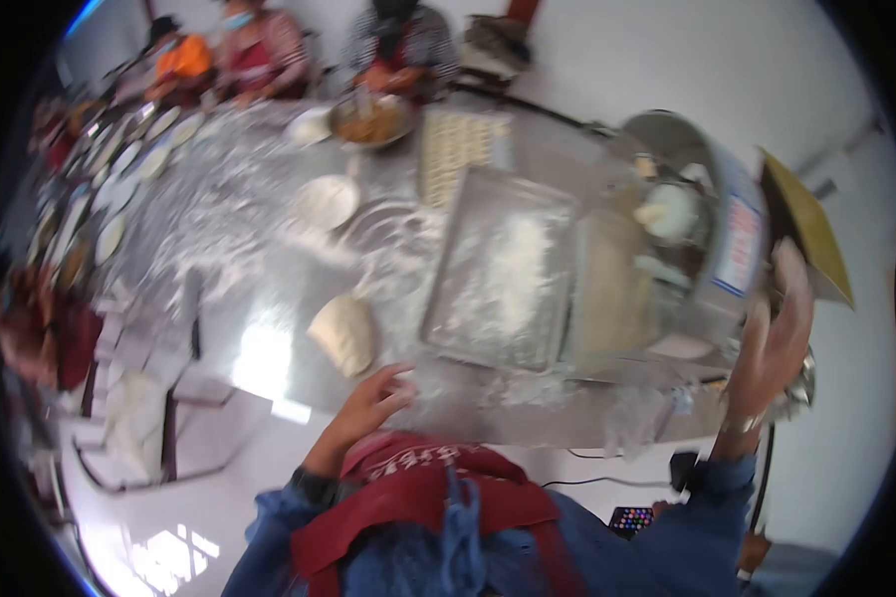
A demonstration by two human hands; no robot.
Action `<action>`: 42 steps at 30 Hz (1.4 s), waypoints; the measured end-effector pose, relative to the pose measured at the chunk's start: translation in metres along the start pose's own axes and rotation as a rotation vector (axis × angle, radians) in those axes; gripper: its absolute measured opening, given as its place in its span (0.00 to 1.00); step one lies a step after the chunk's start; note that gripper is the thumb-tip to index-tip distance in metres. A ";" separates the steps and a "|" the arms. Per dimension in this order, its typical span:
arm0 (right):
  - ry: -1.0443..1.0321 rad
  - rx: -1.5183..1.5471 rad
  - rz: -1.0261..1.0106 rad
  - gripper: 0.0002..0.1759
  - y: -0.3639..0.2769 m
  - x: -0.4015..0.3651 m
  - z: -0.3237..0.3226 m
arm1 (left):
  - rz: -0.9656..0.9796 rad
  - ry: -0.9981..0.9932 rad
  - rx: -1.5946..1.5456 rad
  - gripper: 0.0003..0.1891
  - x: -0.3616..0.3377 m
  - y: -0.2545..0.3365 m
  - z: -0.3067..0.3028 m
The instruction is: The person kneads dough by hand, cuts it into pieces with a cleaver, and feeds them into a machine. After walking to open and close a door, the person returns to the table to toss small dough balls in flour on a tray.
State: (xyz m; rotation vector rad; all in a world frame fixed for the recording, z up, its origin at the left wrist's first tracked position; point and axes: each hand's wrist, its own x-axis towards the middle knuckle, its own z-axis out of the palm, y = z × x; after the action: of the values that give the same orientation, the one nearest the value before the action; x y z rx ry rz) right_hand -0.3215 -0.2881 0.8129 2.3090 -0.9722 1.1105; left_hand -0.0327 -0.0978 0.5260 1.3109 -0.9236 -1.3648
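My left hand (pixel 376 396) is at the table's near edge, fingers loosely bent and apart, with nothing in them. Just beyond it lies a pale lump of dough (pixel 345 335) on the floury metal table. My right hand (pixel 779 343) reaches out at the far right, its fingers stretched and smeared a little by motion. Those fingers are right beside the outer wall of a big round metal drum (pixel 724 199) with a white label. Inside the drum sits a white bowl-like thing (pixel 671 211). A flour-dusted metal tray (pixel 446 298) lies between my hands.
Further back are a flour bowl (pixel 326 202), a bowl of orange-brown filling (pixel 372 121) and a tray with rows of small pale pieces (pixel 457 149). A yellow board (pixel 811 224) leans past the drum. Several people sit around the table; a stool (pixel 149 428) stands at left.
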 end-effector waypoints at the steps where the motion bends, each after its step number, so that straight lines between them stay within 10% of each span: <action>1: -0.095 -0.024 -0.087 0.18 -0.013 -0.021 0.006 | -0.029 0.003 0.095 0.24 0.001 -0.001 0.001; 5: -0.425 0.652 0.008 0.15 -0.039 -0.109 0.079 | -0.150 0.085 0.314 0.23 -0.008 -0.014 -0.001; 15: -1.008 1.050 0.143 0.26 -0.119 -0.178 0.181 | -0.336 0.292 0.262 0.21 -0.056 -0.066 -0.076; 21: -1.192 1.131 0.348 0.32 -0.178 -0.192 0.254 | -0.441 0.710 0.070 0.20 -0.093 -0.097 -0.206; 23: -1.312 1.093 0.621 0.38 -0.202 -0.196 0.282 | -0.482 0.843 0.525 0.21 -0.109 -0.146 -0.289; 27: -1.245 0.928 0.603 0.47 -0.265 -0.203 0.337 | -0.539 1.242 0.693 0.27 -0.118 -0.147 -0.398; 32: -1.238 0.486 0.459 0.62 -0.338 -0.235 0.397 | -0.735 1.162 0.884 0.27 -0.108 -0.160 -0.479; 42: -1.023 0.320 0.540 0.55 -0.351 -0.240 0.402 | -0.778 1.046 0.856 0.30 -0.038 -0.115 -0.487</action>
State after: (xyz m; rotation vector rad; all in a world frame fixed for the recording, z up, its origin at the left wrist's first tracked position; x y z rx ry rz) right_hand 0.0373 -0.1937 0.3603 3.0123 -1.9713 0.1229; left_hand 0.4280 0.0164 0.3629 2.8396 -0.1892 -0.5005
